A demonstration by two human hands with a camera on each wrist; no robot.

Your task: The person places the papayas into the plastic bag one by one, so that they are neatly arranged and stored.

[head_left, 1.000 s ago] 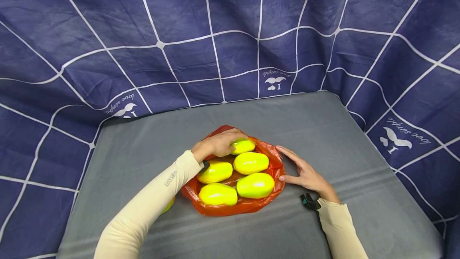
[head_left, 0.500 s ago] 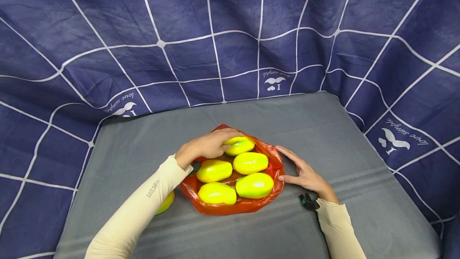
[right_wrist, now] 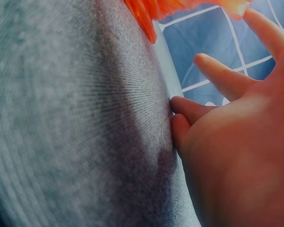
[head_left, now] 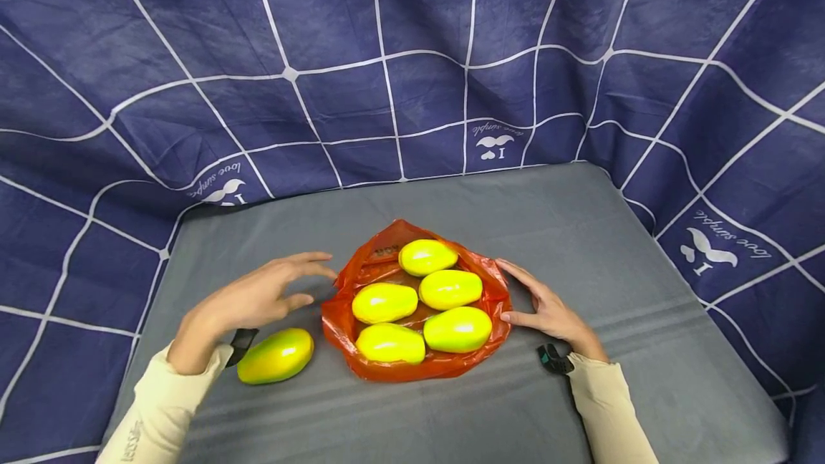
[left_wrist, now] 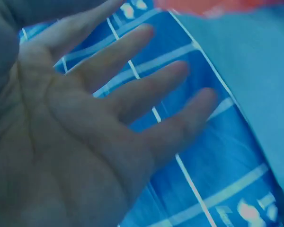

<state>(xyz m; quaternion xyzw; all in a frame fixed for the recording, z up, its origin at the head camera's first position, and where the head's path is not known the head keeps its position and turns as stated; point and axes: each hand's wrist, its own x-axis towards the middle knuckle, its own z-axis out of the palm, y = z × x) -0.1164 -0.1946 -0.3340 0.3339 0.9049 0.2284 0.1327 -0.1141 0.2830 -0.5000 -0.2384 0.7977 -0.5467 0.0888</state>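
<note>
A red plastic bag (head_left: 393,371) lies with its mouth spread wide, and several yellow-green mangoes (head_left: 451,290) rest inside it. One more mango (head_left: 276,356), greener with an orange blush, is on the grey surface left of the bag. My left hand (head_left: 258,292) holds nothing; it hovers behind that loose mango, fingers extended towards the bag's left rim. The left wrist view shows its palm and spread fingers (left_wrist: 146,94). On the other side, my right hand (head_left: 548,310) has thumb and fingertips at the bag's right rim, the fingers spread and fairly straight in the right wrist view.
The grey cloth-covered surface (head_left: 515,213) runs under everything. Dark blue curtains (head_left: 412,92) with white grid lines stand along its back and sides. Black wrist bands (head_left: 556,361) sit at both wrists.
My left hand has let go of the rear mango in the bag and moved out to the left, uncovering the loose mango. My right hand has stayed at the rim.
</note>
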